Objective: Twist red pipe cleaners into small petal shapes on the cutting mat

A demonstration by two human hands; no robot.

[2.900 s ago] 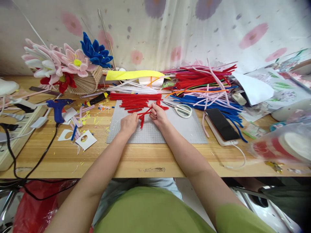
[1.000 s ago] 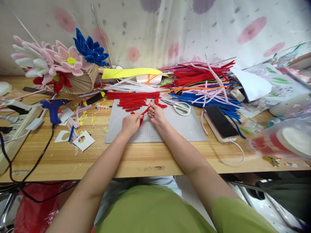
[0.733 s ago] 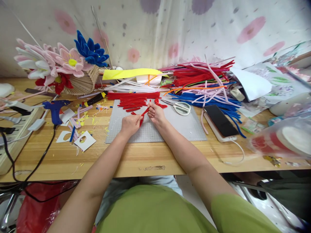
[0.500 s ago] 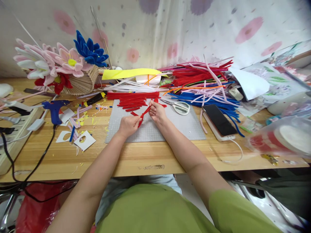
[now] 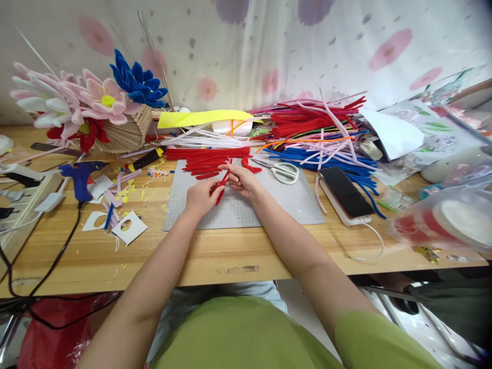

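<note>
Above the grey cutting mat (image 5: 192,205), both of my hands are pinched on red fuzzy pipe cleaners (image 5: 220,195). My left hand (image 5: 201,197) grips their lower part, with short ends poking past the thumb. Just to the right, my right hand (image 5: 243,182) pinches the upper part between thumb and fingertips. My fingers hide some of the pieces, so how they join cannot be made out. A bent red pipe cleaner piece (image 5: 250,165) lies on the mat beyond my right hand. Cut red pipe cleaners (image 5: 203,161) lie in a row behind my hands.
White-handled scissors (image 5: 285,173) rest at the mat's right, beside a phone (image 5: 346,192). Blue pipe cleaners (image 5: 326,160) and red bundles (image 5: 307,120) are piled behind. Leftward are a blue glue gun (image 5: 81,179), holed white cards (image 5: 129,227) and fuzzy flowers (image 5: 107,100).
My right hand has come down and closer to my left. The bent red piece beside it now lies apart on the mat. The red pieces in my hands appear less stretched out.
</note>
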